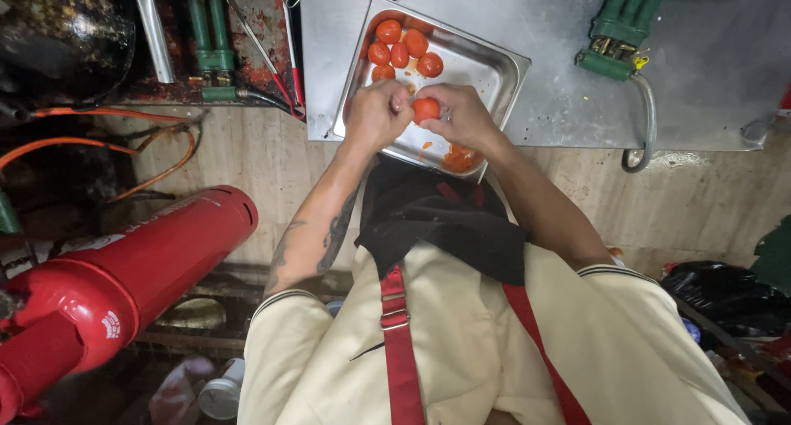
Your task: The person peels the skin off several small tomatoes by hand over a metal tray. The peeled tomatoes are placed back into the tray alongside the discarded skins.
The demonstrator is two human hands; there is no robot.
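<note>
Both hands on one tomato point(426, 109) over tray point(494, 66) near edge. Left hand point(375, 116) fingers pinched at skin, right hand point(464, 116) fingers clamped round it. I'd peel slow, keep scraps over tray, not desk point(709, 79).

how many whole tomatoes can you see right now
6: five whole tomatoes clustered at the far end of the metal tray, one tomato between the left hand and right hand. The hands may hide more.
</note>
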